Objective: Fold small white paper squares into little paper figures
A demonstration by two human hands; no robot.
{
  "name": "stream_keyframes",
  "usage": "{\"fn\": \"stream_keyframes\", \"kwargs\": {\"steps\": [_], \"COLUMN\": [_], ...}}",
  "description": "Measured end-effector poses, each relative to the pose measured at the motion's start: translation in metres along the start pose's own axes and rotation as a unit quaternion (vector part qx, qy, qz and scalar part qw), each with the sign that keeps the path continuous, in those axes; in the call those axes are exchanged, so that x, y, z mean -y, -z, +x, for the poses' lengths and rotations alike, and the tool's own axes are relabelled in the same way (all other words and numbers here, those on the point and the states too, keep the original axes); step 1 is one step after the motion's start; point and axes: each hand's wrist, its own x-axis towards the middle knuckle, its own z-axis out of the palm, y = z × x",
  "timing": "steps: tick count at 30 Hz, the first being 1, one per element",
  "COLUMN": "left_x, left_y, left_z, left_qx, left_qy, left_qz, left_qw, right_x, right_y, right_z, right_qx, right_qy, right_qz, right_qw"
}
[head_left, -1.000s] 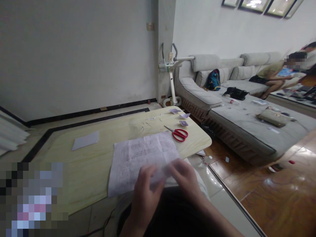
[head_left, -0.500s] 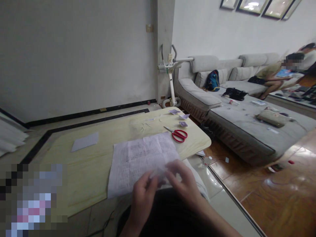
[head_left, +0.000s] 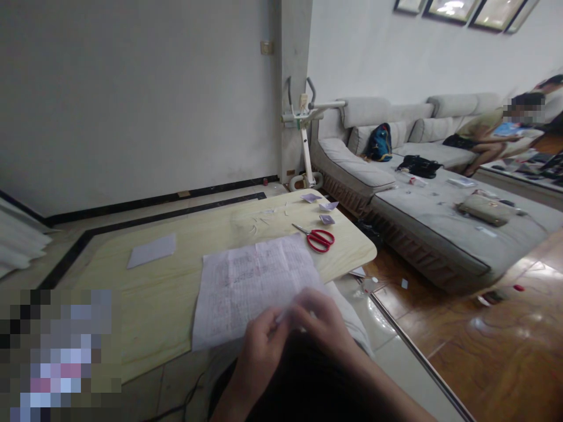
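Close together over the table's near edge, my left hand (head_left: 266,340) and my right hand (head_left: 319,316) are closed on a small piece of paper (head_left: 281,315). Most of that piece is hidden by my fingers, and the right hand is slightly blurred. Beneath and beyond the hands lies a large creased printed sheet (head_left: 246,287) on the pale table (head_left: 153,316). Red-handled scissors (head_left: 320,240) rest beyond its upper right corner. Past them sit several small folded purple papers (head_left: 326,220). Thin paper scraps (head_left: 261,221) are scattered to their left.
A flat stack of pale paper (head_left: 152,251) lies on the table's left part. Right of the table is a grey sofa (head_left: 431,234) with bags on it. An exercise machine (head_left: 304,135) stands behind the table. A person (head_left: 484,132) sits far right.
My hands have come closer together, the right one moving a little left. The small paper piece, more visible before, is now mostly covered by my fingers.
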Motion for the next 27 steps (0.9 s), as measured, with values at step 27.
{"fn": "stream_keyframes", "kwargs": {"steps": [27], "left_x": [-0.0038], "left_y": [0.0014], "left_z": [0.0036], "left_qx": [-0.100], "left_qy": [0.056], "left_qz": [0.001], "left_qw": [0.993], "right_x": [-0.0045], "right_y": [0.0024], "right_z": [-0.0039], "right_qx": [0.028], "right_qy": [-0.064], "right_qz": [0.041], "right_qw": [0.997]}}
